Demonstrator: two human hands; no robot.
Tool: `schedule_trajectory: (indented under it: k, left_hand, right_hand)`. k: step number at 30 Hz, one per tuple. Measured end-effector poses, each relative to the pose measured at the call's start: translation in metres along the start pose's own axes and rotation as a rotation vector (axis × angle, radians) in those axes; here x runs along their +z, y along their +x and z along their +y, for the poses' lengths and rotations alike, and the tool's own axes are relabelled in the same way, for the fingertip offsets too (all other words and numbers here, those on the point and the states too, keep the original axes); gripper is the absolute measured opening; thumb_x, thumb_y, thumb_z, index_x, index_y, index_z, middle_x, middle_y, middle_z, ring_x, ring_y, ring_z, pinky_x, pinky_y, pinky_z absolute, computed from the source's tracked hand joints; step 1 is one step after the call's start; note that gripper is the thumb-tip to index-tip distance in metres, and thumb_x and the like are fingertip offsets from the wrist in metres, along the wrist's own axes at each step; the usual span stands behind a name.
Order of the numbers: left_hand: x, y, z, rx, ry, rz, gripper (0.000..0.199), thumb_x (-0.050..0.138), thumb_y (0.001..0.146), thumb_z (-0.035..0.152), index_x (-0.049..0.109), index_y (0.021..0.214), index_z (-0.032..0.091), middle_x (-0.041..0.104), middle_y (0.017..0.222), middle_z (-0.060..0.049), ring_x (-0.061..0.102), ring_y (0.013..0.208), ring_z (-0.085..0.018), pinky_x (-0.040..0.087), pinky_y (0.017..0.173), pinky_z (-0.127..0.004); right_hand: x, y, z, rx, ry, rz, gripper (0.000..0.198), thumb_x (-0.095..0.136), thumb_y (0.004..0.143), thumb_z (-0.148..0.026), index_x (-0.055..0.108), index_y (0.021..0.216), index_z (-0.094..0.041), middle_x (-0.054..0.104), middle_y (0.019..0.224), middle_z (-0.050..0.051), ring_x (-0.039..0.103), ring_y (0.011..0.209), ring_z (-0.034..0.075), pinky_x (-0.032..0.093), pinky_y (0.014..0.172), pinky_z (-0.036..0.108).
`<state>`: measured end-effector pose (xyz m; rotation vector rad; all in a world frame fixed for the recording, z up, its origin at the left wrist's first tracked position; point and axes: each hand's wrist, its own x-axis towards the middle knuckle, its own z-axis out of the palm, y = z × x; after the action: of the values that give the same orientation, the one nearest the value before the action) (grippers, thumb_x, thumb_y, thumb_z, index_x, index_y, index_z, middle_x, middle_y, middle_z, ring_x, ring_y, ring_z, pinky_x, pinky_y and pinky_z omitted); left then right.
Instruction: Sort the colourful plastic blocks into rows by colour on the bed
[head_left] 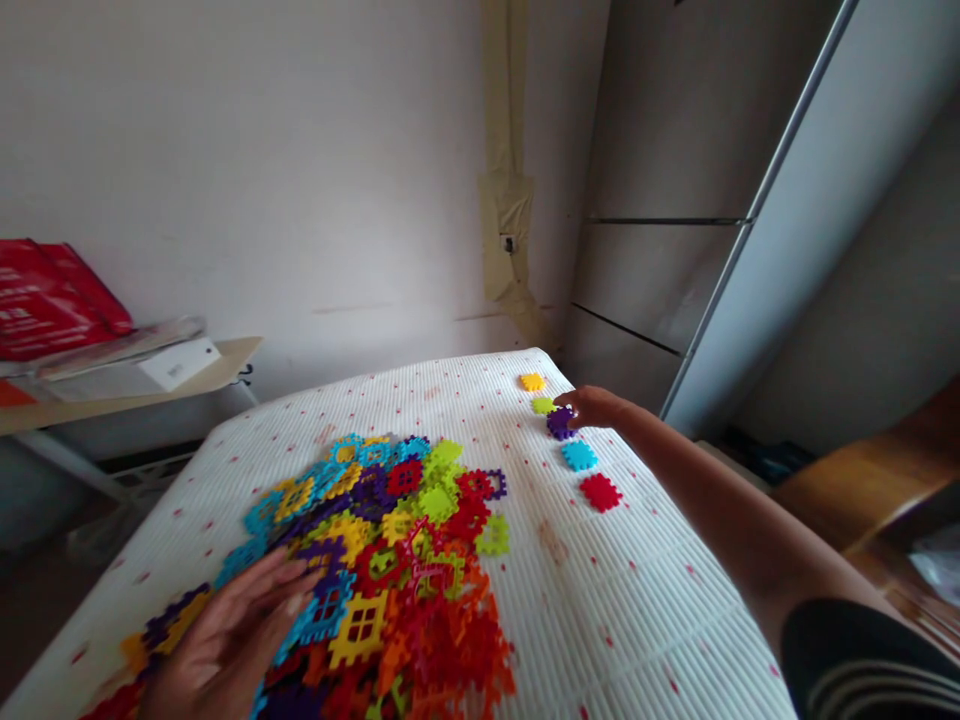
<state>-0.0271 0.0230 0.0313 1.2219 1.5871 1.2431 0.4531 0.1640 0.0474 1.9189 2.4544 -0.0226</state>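
Five tiles are being seen in a slanting line on the right of the table [637, 610]; the yellow tile [532, 382] is lying farthest, followed by the green tile [542, 405], the purple tile [559, 425], the blue tile [579, 456] and the nearest, the red tile [601, 492]; the purple tile is being touched by the fingertips of the right hand [589, 407]; whether it is being clamped or merely pressed cannot be told; well apart, over the left side of the pile [405, 560], the left hand [232, 625] is being held with thumb and fingers apart, nothing clearly being gripped.

Care is probably being called for in the handling of the purple tile; by its toothed rim it is being best steered, lightly and level; the green tile, lying so close, is being put at risk of a nudge; a straight lift of the fingers is being favoured over a sideways drag, since teeth may be getting caught on the ribbed cover [420, 400].
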Motion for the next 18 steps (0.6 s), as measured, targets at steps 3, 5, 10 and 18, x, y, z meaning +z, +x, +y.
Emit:
schedule_trajectory:
  k: [3,5,10,18]
  left_hand:
    - [-0.006,0.004,-0.009,0.000,0.030,0.055,0.054,0.065,0.063,0.055,0.056,0.109,0.028,0.065,0.107,-0.002,0.059,0.104,-0.027,0.047,0.096,-0.038]
    - [-0.009,0.007,-0.014,0.008,0.036,0.057,0.053,0.065,0.064,0.054,0.056,0.109,0.029,0.065,0.108,-0.002,0.059,0.104,-0.027,0.045,0.098,-0.040]
    - [-0.007,0.006,-0.007,0.016,0.015,0.058,0.054,0.068,0.060,0.052,0.057,0.108,0.027,0.066,0.106,-0.004,0.060,0.103,-0.030,0.047,0.095,-0.043]
    - [-0.001,-0.002,0.006,0.064,-0.062,0.084,0.045,0.069,0.064,0.045,0.059,0.102,0.022,0.066,0.100,-0.004,0.064,0.092,-0.022,0.051,0.088,-0.036]
  right_hand:
    - [0.006,0.004,0.004,0.002,0.009,-0.025,0.052,0.067,0.069,-0.022,0.058,0.120,-0.018,0.068,0.104,0.007,0.064,0.088,0.020,0.046,0.078,0.026]
    - [0.007,0.004,0.005,0.001,0.022,-0.030,0.051,0.066,0.069,-0.020,0.058,0.119,-0.018,0.068,0.105,0.006,0.064,0.088,0.019,0.046,0.078,0.026]
    - [0.006,0.000,0.002,-0.012,0.042,-0.054,0.049,0.065,0.068,-0.015,0.060,0.117,-0.019,0.067,0.108,0.005,0.062,0.091,0.018,0.045,0.080,0.025]
    - [0.011,-0.002,-0.002,-0.011,0.084,-0.052,0.045,0.060,0.068,-0.011,0.063,0.113,-0.018,0.069,0.097,0.009,0.064,0.081,0.019,0.045,0.071,0.026]
